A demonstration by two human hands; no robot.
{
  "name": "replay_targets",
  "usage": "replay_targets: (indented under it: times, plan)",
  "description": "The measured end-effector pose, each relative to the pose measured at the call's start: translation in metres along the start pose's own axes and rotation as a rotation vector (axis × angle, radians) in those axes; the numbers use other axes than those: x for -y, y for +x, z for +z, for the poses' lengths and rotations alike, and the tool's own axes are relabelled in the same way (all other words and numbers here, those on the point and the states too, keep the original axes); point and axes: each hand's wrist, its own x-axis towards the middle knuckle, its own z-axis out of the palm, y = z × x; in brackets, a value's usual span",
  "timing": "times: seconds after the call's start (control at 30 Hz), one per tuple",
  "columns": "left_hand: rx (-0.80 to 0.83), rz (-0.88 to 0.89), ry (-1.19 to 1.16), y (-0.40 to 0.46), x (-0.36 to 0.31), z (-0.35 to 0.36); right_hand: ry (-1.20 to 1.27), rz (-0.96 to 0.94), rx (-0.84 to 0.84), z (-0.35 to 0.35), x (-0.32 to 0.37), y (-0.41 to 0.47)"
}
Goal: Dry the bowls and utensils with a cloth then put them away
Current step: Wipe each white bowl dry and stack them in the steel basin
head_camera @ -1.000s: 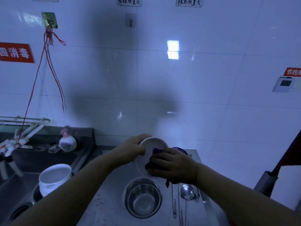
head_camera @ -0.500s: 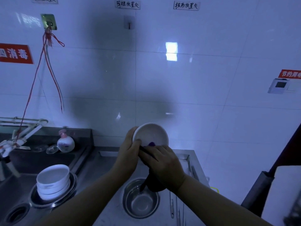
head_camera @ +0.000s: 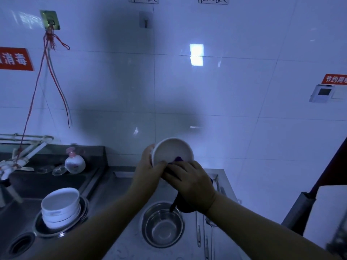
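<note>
Gripping white bowl (head_camera: 171, 151) rim, left hand (head_camera: 148, 173); right hand (head_camera: 189, 186) pinching purple cloth (head_camera: 178, 158) inside.

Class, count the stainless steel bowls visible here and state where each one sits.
2: one steel bowl on the counter below the hands; one steel bowl under the stacked white bowls in the sink. Others may be hidden.

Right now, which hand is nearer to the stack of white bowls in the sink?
Left. The left hand grips the held bowl, on the side of the stack of white bowls; the right hand, with the cloth, is farther.
</note>
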Motion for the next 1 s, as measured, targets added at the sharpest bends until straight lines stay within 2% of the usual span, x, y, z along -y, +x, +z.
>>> replay_targets:
  times: [0.1, 0.17, 0.23, 0.33, 0.4, 0.47, 0.53, 0.6, 0.67, 0.8, 0.87, 1.0]
  plan:
    - [-0.078, 0.039, -0.14, -0.007, 0.008, 0.009, 0.01, 0.147, -0.024, 0.004, 0.017, 0.008]
    - [-0.026, 0.078, -0.143, -0.002, 0.009, 0.005, 0.026, 0.143, -0.013, 0.006, 0.018, 0.005]
    - [0.058, 0.08, -0.128, 0.003, 0.006, -0.001, 0.041, 0.067, -0.006, 0.009, 0.01, -0.001]
    - [0.164, 0.05, -0.069, 0.009, 0.0, -0.011, 0.082, -0.153, 0.081, 0.01, -0.014, -0.014]
    - [0.315, -0.039, 0.039, 0.016, -0.004, -0.019, 0.083, -0.312, 0.201, 0.008, -0.029, -0.023]
    - [0.396, -0.147, 0.093, 0.019, -0.007, -0.023, 0.077, -0.36, 0.264, 0.006, -0.034, -0.026]
    - [0.297, -0.168, 0.04, 0.017, -0.007, -0.022, 0.073, -0.278, 0.203, 0.005, -0.029, -0.022]
    - [0.153, -0.117, -0.026, 0.01, -0.003, -0.013, 0.046, -0.135, 0.123, 0.003, -0.019, -0.01]
    - [0.08, -0.037, -0.07, 0.001, 0.003, 0.0, 0.041, 0.034, 0.078, 0.0, -0.005, 0.002]
    - [0.026, 0.023, -0.124, 0.004, 0.008, 0.002, 0.12, 0.253, 0.14, -0.003, 0.022, 0.017]
    - [0.04, 0.024, -0.075, 0.01, 0.008, -0.006, 0.222, 0.244, 0.236, -0.007, 0.021, 0.019]
    - [0.08, 0.038, 0.005, 0.016, 0.003, -0.019, 0.304, 0.054, 0.504, -0.011, -0.006, 0.019]
